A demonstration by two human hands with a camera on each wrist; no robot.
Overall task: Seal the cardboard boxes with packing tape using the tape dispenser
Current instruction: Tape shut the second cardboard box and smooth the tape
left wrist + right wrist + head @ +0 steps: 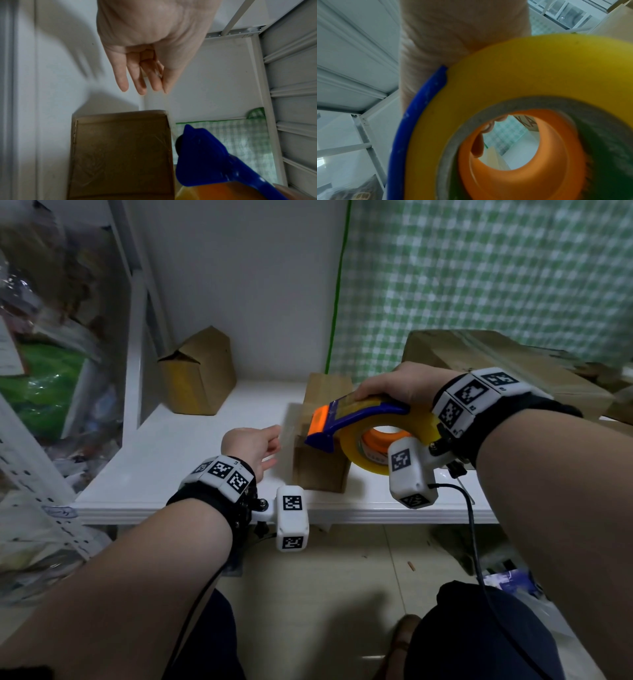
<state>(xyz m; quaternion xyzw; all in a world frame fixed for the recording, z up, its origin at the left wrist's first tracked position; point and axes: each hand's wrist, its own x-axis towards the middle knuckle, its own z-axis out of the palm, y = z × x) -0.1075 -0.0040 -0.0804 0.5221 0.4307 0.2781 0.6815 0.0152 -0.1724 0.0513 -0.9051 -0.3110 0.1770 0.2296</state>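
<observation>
A small brown cardboard box (pixel 320 463) (pixel 120 155) stands near the front of the white shelf (pixel 171 457). My right hand (pixel 400 386) (pixel 453 33) grips the blue and orange tape dispenser (pixel 346 419) (pixel 202 155) from above, its nose over the box's top. The yellowish tape roll (pixel 363 453) (pixel 505 74) sits in the dispenser. A clear strip of tape (pixel 294 419) runs from the nose to my left hand (pixel 274 440) (pixel 154 83). That hand is just left of the box and seems to pinch the strip's loose end between thumb and fingertips.
An open-topped cardboard box (pixel 198 371) stands at the shelf's back left. A large taped box (pixel 496 364) lies at the right, against a green checked cloth (pixel 479 268). Bags and clutter (pixel 44 371) fill the left side. The shelf's front edge (pixel 342 513) is near my wrists.
</observation>
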